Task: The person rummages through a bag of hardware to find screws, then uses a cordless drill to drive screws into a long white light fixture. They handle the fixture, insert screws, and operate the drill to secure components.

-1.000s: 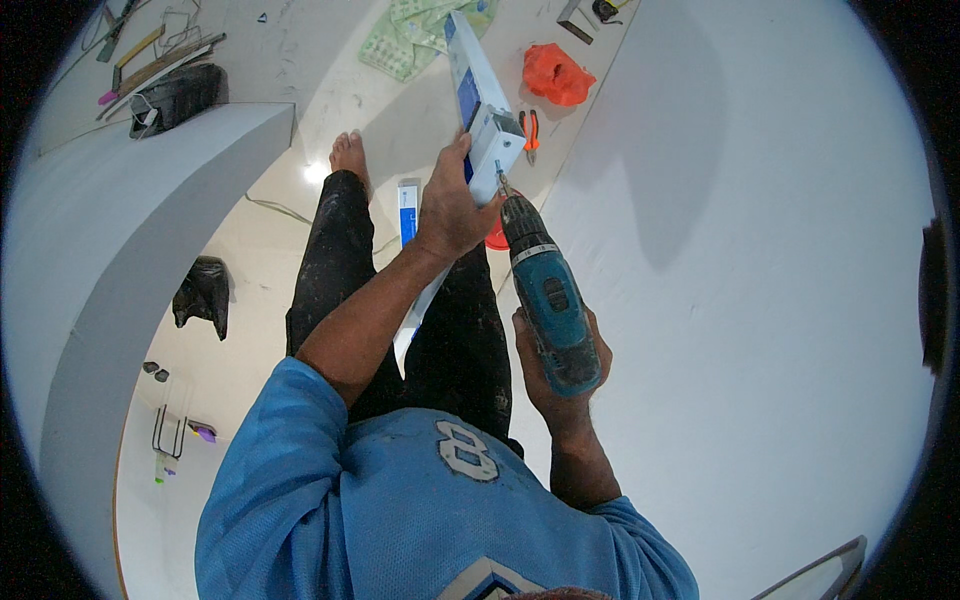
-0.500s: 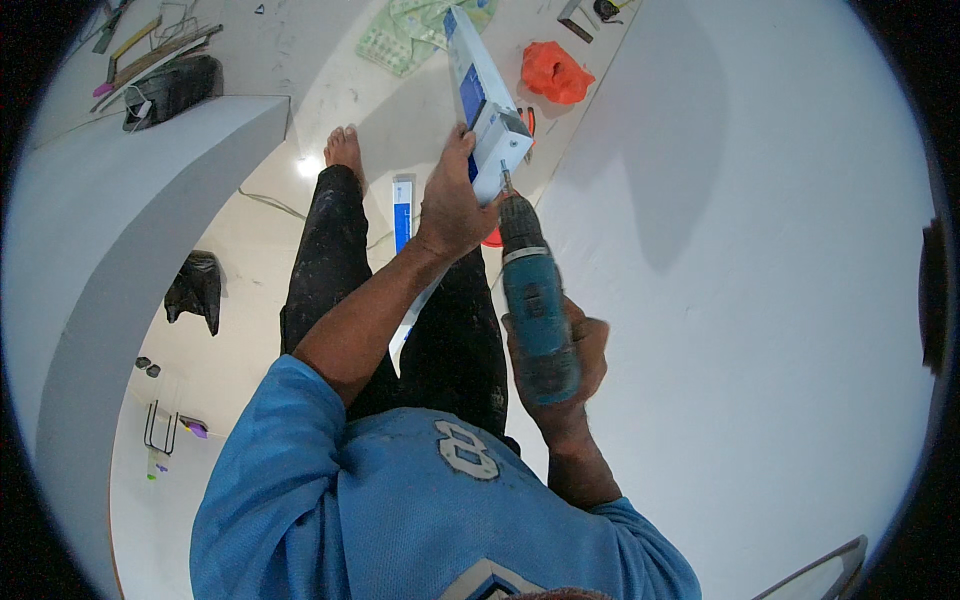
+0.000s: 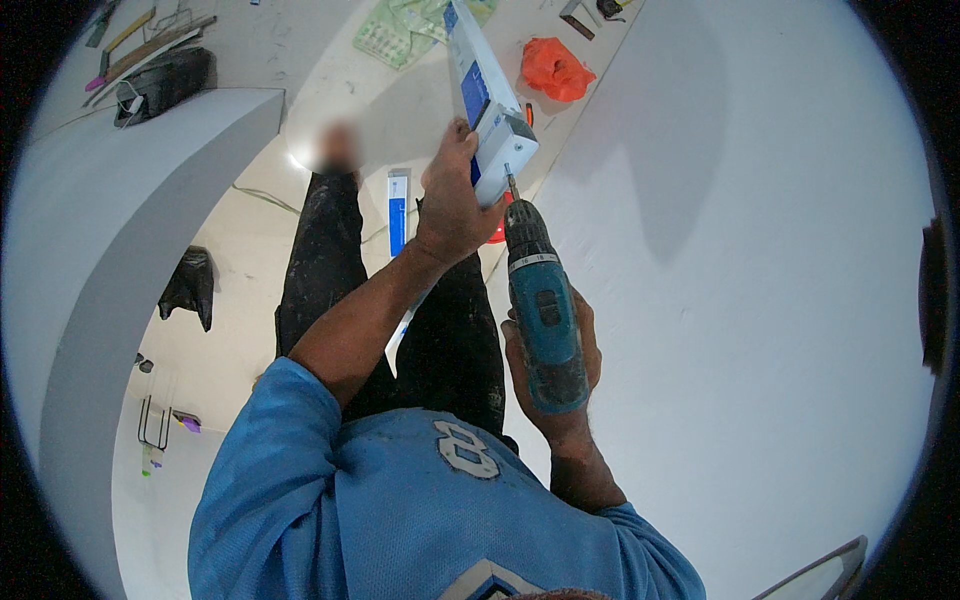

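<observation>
My left hand (image 3: 455,200) is wrapped round the near end of a long white profile (image 3: 505,145) with blue patches, which stretches away toward the top of the view. A small round screw head or hole shows on its end. In my right hand (image 3: 590,345) is a teal and black cordless drill (image 3: 546,310), pointing away from me. The drill's bit is at the near end of the profile, beside my left fingers; whether it touches cannot be made out. On the floor between my legs lies another white and blue strip (image 3: 398,212).
A white wall (image 3: 760,300) runs along my right. At my left is a curved white ledge (image 3: 130,200). An orange-red plastic bag (image 3: 553,70), a green cloth (image 3: 390,35) and a black bag (image 3: 190,288) lie about. Several tools and a black case (image 3: 170,85) are far left.
The drill has turned slightly, its tip a little to the right and its rear end a little lower. The profile's near end has shifted slightly right. Both hands keep their hold.
</observation>
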Demonstrator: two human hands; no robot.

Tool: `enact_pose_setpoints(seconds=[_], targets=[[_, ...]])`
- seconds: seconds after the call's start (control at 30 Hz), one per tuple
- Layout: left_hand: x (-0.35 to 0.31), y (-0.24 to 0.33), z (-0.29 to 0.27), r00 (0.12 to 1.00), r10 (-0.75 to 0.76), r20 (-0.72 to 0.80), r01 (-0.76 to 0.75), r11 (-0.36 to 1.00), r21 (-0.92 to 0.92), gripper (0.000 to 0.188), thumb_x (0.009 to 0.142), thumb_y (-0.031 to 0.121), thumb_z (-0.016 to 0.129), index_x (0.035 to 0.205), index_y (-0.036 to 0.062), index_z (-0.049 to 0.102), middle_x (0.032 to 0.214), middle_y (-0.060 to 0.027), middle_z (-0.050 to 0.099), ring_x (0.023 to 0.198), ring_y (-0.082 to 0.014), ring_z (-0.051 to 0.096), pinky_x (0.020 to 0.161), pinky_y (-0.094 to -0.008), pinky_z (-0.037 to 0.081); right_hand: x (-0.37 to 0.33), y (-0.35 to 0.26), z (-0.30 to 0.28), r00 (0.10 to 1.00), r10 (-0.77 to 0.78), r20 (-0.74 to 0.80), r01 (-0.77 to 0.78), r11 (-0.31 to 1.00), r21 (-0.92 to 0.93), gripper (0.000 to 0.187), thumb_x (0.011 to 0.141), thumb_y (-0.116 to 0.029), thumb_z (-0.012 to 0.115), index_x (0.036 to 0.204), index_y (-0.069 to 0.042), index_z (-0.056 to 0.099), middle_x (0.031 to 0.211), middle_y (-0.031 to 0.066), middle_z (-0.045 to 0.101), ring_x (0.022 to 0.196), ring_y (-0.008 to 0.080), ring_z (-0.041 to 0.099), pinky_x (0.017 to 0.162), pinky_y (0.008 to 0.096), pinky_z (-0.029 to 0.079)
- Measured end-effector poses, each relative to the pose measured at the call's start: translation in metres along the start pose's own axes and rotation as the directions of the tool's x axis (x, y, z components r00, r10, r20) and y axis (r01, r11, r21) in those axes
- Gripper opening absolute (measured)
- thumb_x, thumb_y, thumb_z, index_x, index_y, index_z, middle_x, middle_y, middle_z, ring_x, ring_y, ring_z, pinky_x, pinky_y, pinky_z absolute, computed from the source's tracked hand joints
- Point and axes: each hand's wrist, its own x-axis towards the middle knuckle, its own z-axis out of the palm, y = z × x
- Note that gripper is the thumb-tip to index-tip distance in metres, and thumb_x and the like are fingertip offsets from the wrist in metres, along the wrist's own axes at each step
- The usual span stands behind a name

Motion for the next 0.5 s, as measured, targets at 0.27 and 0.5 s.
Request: enact_pose_setpoints(seconds=[0.27, 0.5], targets=[[-0.006, -0.018, 0.010, 0.985, 0.162, -0.066, -0.163, 0.987, -0.006, 0.090, 0.078, 0.005, 0.089, 0.148, -0.0079, 0.033, 0.155, -0.0469, 0.036, 0.148, -0.0591, 0.041, 0.125, -0.0642, 0.034, 0.003, 0.002, -0.003, 0.998, -0.065, -0.002, 0.065, 0.998, -0.024, 0.074, 0.092, -0.014, 0.085, 0.153, -0.003, 0.045, 0.132, 0.0207, 0.072, 0.119, 0.0285, 0.075, 0.098, 0.0410, 0.063], [-0.005, -0.016, 0.010, 0.991, 0.128, -0.047, -0.128, 0.992, -0.001, 0.090, 0.080, 0.006, 0.088, 0.149, -0.0031, 0.032, 0.158, -0.0453, 0.033, 0.149, -0.0586, 0.040, 0.124, -0.0643, 0.035, -0.001, 0.004, -0.008, 0.998, -0.058, -0.017, 0.056, 0.994, -0.096, 0.075, 0.092, -0.014, 0.086, 0.152, -0.001, 0.044, 0.134, 0.0209, 0.072, 0.116, 0.0287, 0.076, 0.095, 0.0405, 0.063]])
